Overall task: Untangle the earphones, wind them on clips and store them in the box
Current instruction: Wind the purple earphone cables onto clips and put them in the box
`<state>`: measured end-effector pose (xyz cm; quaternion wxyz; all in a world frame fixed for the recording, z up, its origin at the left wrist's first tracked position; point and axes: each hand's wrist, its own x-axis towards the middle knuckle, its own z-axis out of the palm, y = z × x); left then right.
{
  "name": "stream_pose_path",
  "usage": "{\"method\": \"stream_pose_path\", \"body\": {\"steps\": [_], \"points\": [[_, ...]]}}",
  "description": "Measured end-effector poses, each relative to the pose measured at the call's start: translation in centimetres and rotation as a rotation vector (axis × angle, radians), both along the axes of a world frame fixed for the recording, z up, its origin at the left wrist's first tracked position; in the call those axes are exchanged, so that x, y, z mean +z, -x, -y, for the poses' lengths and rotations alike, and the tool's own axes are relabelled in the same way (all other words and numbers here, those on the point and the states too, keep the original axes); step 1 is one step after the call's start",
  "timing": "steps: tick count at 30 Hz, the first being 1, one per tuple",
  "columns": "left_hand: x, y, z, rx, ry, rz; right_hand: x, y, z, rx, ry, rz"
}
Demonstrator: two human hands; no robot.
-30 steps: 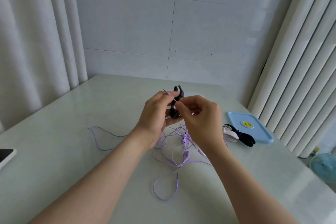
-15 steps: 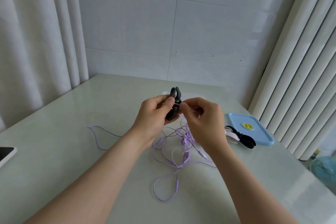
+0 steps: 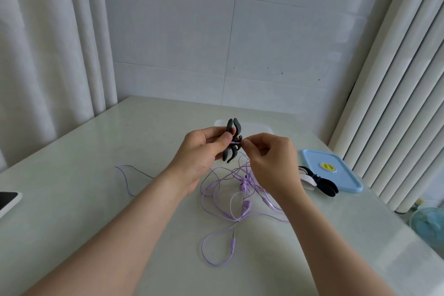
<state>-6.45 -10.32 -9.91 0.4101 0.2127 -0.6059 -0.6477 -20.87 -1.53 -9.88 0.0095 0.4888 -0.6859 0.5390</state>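
My left hand (image 3: 201, 154) holds a black winder clip (image 3: 231, 139) upright above the table, thumb pressed on its middle. My right hand (image 3: 271, 163) pinches the purple earphone cable right beside the clip, where a purple strand crosses the clip's waist. The rest of the purple earphones (image 3: 237, 190) lies in a loose tangle on the table below my hands, with both earbuds and the jack plug (image 3: 233, 240) visible. A clear box (image 3: 262, 127) sits behind my hands, mostly hidden.
A light blue lid (image 3: 334, 170) with a yellow sticker lies at the right. Against its near edge rests a white earphone wound on a black clip (image 3: 317, 180). A phone (image 3: 7, 202) lies at the table's left edge. A small fan (image 3: 430, 226) stands off the table, right.
The clip now stands more upright and the cable lies across its middle. My right hand has shifted close against the clip. The camera has tilted a little.
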Motion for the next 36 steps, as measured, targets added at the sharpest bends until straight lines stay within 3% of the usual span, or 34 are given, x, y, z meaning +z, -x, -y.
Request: {"method": "stream_pose_path", "body": {"steps": [9, 18, 23, 27, 30, 34, 36], "points": [[0.2, 0.0, -0.3, -0.063, -0.022, -0.066, 0.0, 0.3, 0.1, 0.003, 0.007, 0.013], [0.3, -0.3, 0.7, 0.241, -0.049, -0.069, 0.4, -1.1, -1.0, 0.287, -0.228, -0.104], [-0.9, 0.2, 0.9, 0.351, 0.166, 0.091, 1.3, -1.6, -1.5, 0.362, -0.135, -0.054], [-1.3, 0.4, 0.5, 0.151, 0.234, 0.241, 1.5, -1.1, -1.4, 0.258, 0.022, 0.038], [-1.1, 0.6, 0.0, -0.033, 0.12, 0.137, 1.4, -0.5, -1.1, 0.171, 0.085, 0.047], [-1.0, 0.4, -0.1, -0.109, 0.086, 0.097, 1.2, 0.0, -0.8, 0.146, 0.062, 0.048], [-1.2, 0.3, -0.1, -0.104, 0.171, 0.181, 1.1, 0.0, -0.7, 0.121, 0.048, -0.002]]}}
